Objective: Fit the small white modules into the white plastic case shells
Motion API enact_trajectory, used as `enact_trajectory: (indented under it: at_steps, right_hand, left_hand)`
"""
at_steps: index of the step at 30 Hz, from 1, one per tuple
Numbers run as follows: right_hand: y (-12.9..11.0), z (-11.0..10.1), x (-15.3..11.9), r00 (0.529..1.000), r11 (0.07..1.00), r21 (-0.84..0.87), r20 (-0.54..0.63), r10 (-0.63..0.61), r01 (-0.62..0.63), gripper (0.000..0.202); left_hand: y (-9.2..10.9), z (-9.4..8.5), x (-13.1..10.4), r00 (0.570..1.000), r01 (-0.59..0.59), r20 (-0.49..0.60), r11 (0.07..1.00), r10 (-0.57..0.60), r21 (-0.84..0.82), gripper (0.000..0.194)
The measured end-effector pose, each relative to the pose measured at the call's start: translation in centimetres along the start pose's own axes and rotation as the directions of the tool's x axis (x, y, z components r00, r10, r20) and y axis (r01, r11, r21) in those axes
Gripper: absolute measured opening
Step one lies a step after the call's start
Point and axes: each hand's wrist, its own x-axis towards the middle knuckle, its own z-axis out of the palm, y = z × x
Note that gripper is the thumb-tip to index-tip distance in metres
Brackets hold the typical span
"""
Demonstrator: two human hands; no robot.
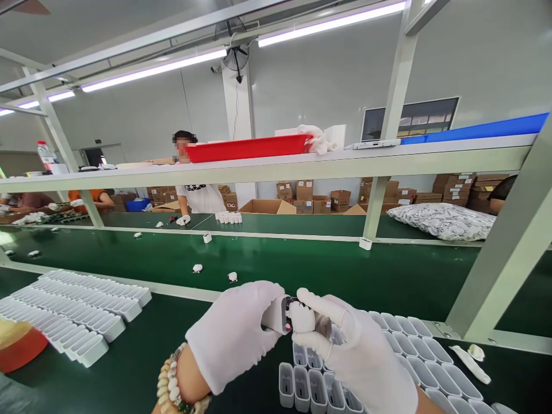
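Near the lower middle, the gloved left hand pinches a pale housing, long axis roughly level, mouth facing right. The gloved right hand grips a white insert at that mouth. Toward the lower right, open-topped white cases stand in rows, some showing dark slots inside. The upper-middle red tray's contents are hidden.

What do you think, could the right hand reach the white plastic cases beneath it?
Probably yes: nothing visible blocks the right hand from the plastic cases, though it holds a white part.
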Motion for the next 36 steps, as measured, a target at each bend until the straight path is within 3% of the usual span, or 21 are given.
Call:
enact_trajectory:
  at_steps: [3,10,16,23,27,29,33,36]
  right_hand:
    - [-0.2,-0.1,-0.1,1.000,0.999,-0.037,-0.006,0.005,-0.005,0.038]
    - [-1.3,-0.8,0.6,0.961,0.969,-0.067,0.132,0.245,-0.238,0.038]
    - [-1.1,-0.8,0.5,0.961,0.977,-0.088,0.185,0.207,-0.194,0.035]
    - [-0.8,-0.6,0.4,0.953,0.976,-0.093,0.215,0.215,-0.199,0.038]
    - [-0.9,-0.6,0.7,0.949,0.979,-0.070,0.242,0.202,-0.191,0.027]
    - [-1.0,-0.6,0.7,0.947,0.979,-0.055,0.246,0.205,-0.198,0.033]
    - [-0.8,-0.5,0.7,0.969,0.977,0.072,0.160,0.186,-0.199,0.067]
    - [-0.8,-0.6,0.9,0.999,0.995,0.099,-0.042,0.023,-0.018,0.052]
  left_hand:
    - [0.2,-0.1,0.2,1.000,0.008,0.001,0.999,-0.008,0.037,0.016]
    - [0.2,0.0,0.2,0.999,-0.022,-0.037,0.997,0.025,0.080,0.018]
    - [-0.2,0.4,0.3,0.999,-0.043,-0.026,0.997,0.044,0.062,0.017]
    - [-0.2,0.9,0.2,0.993,-0.074,-0.093,0.997,0.074,0.008,0.017]
    - [-0.3,1.0,0.1,0.994,-0.066,-0.092,0.998,0.065,-0.005,0.015]
    - [-0.4,1.1,0.1,0.995,-0.056,-0.081,0.998,0.054,-0.014,0.018]
    - [-0.6,1.5,0.1,0.994,-0.064,-0.086,0.997,0.061,-0.037,0.029]
    - [-0.7,1.9,-0.1,0.982,-0.078,-0.178,0.995,0.067,-0.058,0.037]
